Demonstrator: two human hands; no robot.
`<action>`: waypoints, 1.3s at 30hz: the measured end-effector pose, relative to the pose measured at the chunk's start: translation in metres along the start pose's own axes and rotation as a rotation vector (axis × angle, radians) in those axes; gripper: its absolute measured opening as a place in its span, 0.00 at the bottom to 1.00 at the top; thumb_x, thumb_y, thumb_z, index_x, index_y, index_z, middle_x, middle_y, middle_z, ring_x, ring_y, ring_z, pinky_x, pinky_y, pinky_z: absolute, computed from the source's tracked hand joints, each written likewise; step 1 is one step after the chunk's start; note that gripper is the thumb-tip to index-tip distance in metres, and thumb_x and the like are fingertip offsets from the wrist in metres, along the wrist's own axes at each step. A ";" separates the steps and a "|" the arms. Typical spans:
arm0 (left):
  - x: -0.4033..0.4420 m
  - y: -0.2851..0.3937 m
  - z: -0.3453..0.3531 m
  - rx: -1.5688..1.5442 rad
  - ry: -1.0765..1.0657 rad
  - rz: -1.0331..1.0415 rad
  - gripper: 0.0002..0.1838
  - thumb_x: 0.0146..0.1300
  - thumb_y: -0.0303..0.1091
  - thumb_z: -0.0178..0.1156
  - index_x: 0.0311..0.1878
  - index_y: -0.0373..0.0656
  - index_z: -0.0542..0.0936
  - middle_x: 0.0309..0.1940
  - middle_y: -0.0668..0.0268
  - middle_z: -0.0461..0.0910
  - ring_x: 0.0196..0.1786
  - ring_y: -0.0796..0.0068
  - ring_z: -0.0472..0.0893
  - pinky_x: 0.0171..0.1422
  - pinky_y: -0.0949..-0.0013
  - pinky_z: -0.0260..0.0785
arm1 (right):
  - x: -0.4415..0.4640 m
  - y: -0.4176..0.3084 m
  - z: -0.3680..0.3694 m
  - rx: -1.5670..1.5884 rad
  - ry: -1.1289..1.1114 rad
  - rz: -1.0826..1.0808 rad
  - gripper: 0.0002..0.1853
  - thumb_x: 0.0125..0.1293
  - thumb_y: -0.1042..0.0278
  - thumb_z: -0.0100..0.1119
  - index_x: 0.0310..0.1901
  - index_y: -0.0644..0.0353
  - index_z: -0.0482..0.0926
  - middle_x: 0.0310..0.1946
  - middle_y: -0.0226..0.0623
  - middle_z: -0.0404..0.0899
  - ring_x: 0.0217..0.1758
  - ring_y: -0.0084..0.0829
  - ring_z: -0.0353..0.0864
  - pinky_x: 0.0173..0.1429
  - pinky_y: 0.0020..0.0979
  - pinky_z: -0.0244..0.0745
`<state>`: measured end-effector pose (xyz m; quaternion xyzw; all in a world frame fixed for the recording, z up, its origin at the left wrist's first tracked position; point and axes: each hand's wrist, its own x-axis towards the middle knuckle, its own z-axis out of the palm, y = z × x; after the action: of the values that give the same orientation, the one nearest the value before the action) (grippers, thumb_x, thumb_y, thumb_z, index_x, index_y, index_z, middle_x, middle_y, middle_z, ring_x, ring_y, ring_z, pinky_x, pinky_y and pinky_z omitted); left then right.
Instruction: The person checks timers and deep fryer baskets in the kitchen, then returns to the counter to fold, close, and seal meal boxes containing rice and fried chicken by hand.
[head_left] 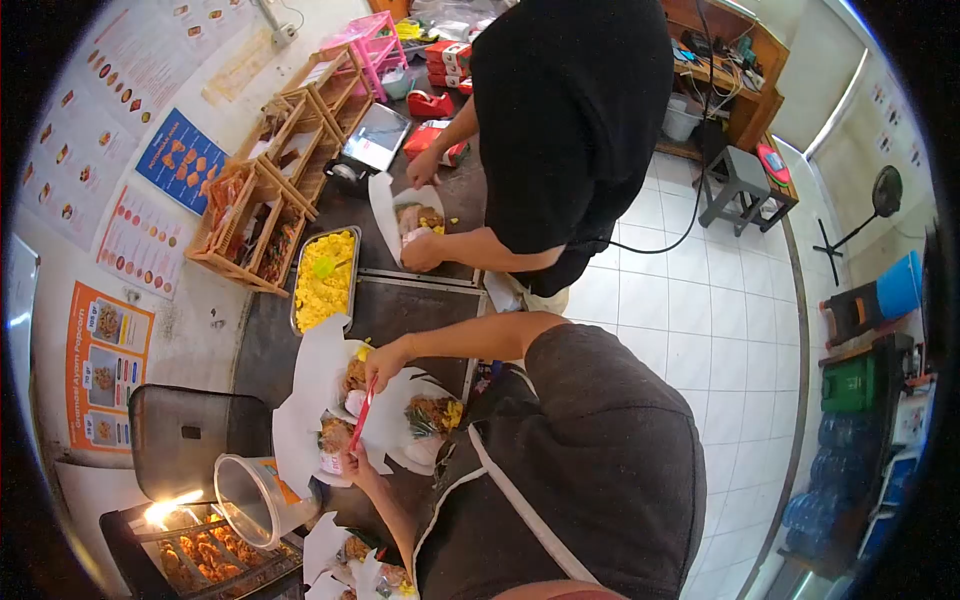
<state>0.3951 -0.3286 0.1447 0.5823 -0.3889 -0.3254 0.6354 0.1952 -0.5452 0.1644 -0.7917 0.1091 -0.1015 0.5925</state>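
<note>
A thin red strip (pixel 364 412) stretches between my hands above open white food boxes; its exact kind is unclear. The fingers of my right hand (pixel 393 358) pinch its upper end, while my left hand (pixel 355 464) grips the lower end. Beneath them, the white boxes (pixel 310 385) hold browned food (pixel 333 434), and pale wrapped portions. Close to my body lies another opened box (pixel 385 425) with browned food, dark green pieces and yellow egg (pixel 452 413). More filled boxes (pixel 325 540) stand at the lower edge, partly cut off.
A metal tray of yellow scrambled egg (pixel 325 280) stands beyond the boxes. A co-worker in black (pixel 575 120) handles another food box (pixel 383 205). Wooden racks (pixel 255 215) line the wall. Near my left arm are a clear tub (pixel 262 500) and a lit fried-chicken warmer (pixel 200 555).
</note>
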 end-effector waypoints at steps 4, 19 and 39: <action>0.000 0.011 0.008 -0.032 -0.038 -0.063 0.12 0.66 0.32 0.62 0.47 0.34 0.81 0.41 0.64 0.82 0.43 0.77 0.77 0.51 0.73 0.69 | 0.002 -0.003 0.015 -0.240 0.071 0.051 0.14 0.57 0.64 0.67 0.46 0.57 0.86 0.35 0.35 0.86 0.41 0.26 0.80 0.47 0.33 0.73; -0.017 0.022 0.010 0.287 0.064 0.184 0.14 0.61 0.26 0.63 0.49 0.31 0.79 0.45 0.57 0.81 0.44 0.69 0.78 0.52 0.67 0.71 | -0.003 0.002 0.023 -0.203 0.210 -0.119 0.15 0.60 0.62 0.66 0.43 0.63 0.83 0.36 0.42 0.84 0.37 0.27 0.81 0.42 0.35 0.74; -0.089 -0.033 -0.019 0.021 0.129 -0.576 0.17 0.64 0.33 0.63 0.52 0.34 0.73 0.37 0.62 0.78 0.34 0.73 0.79 0.32 0.68 0.76 | -0.081 0.023 0.059 0.119 0.550 0.690 0.24 0.51 0.48 0.71 0.30 0.67 0.84 0.23 0.43 0.81 0.29 0.36 0.81 0.36 0.38 0.76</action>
<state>0.3697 -0.2455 0.1016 0.6948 -0.1697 -0.4507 0.5342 0.1334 -0.4737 0.1232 -0.6170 0.5145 -0.1110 0.5850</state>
